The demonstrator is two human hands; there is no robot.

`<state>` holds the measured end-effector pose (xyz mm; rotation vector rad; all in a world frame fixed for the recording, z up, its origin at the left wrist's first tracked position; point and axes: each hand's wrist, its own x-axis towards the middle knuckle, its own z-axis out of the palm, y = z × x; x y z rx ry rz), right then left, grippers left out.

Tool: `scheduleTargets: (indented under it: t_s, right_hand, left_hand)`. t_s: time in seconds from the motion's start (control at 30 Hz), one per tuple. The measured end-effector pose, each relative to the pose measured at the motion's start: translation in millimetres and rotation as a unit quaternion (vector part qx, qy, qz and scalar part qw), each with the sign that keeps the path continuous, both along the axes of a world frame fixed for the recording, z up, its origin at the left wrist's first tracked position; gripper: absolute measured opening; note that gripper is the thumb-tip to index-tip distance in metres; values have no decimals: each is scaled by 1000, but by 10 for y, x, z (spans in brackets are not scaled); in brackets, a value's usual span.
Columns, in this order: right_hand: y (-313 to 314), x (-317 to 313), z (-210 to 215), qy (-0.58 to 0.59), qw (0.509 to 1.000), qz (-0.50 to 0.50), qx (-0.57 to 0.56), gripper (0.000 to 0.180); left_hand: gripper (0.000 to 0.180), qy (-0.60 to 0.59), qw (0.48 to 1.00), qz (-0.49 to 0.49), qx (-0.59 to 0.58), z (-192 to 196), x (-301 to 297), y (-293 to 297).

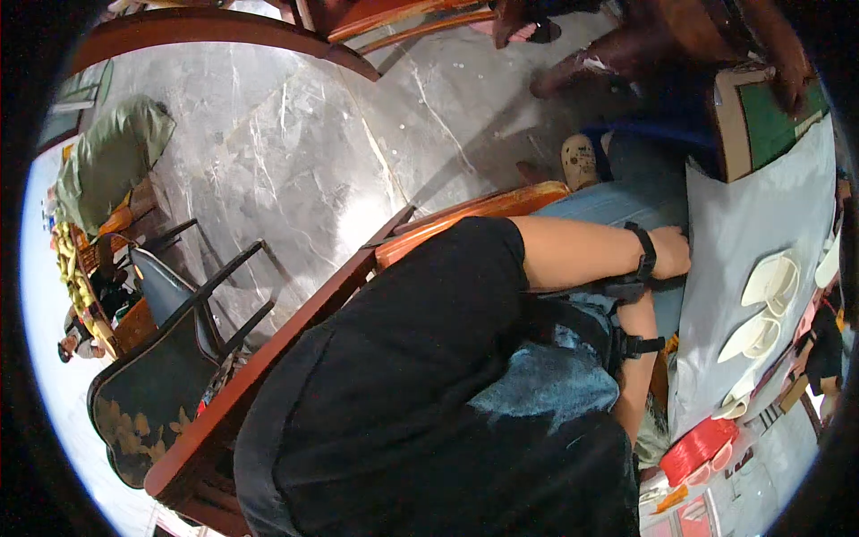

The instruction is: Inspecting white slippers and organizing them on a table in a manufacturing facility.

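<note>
1. Cream-white looped pieces, several, lie spaced along the grey table cover at the right of the view, each a tapering flat part joined to an open ring.

2. Left hand, at the near edge of the cover and apart from the pieces: the forearm runs nearly straight rightward from the short sleeve, the back of the hand is uppermost, and the fingers curl away from view. Whether they grip anything cannot be told.

3. Right hand, mostly hidden: its forearm rises from the lower part of the view, the wrist passing close below the left one. Its fingers and any grip cannot be seen. The wrists lie near each other; whether the hands touch is likewise uncertain.

4. Black wristbands, one on each wrist: left band, right band.

5. Black T-shirt with a blue print, covering the forward-leaning torso; blue denim extends beyond the left forearm, toward a pale clog.

6. Red bundle, near the lower end of the cover, with pink-rimmed glasses beside it.

7. Surroundings: dark armchair with a floral pattern, reddish wooden bench rail, grey veined floor.
</note>
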<state>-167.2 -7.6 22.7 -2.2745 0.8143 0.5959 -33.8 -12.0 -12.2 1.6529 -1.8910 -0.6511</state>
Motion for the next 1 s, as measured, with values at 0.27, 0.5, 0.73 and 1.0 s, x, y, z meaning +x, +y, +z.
scheduleTargets:
  t_s: [0.27, 0.5, 0.73, 1.0]
  right_hand:
    - [8, -105, -97, 8, 999, -7, -35, 38]
    - [31, -108, -42, -35, 997, 56, -40, 41]
    - [-66, -264, -232, -6, 995, 41, -86, 44]
    - [-141, -228, -251, 26, 994, 84, -59, 44]
  left_hand:
    - [24, -27, 999, 8, -23, 17, 18, 39]
    - [24, -48, 998, 6, -36, 1, -128, -4]
    - [21, -92, 995, 22, -43, -129, -277, -93]
    - [21, -111, 993, 6, -38, -111, -208, -46]
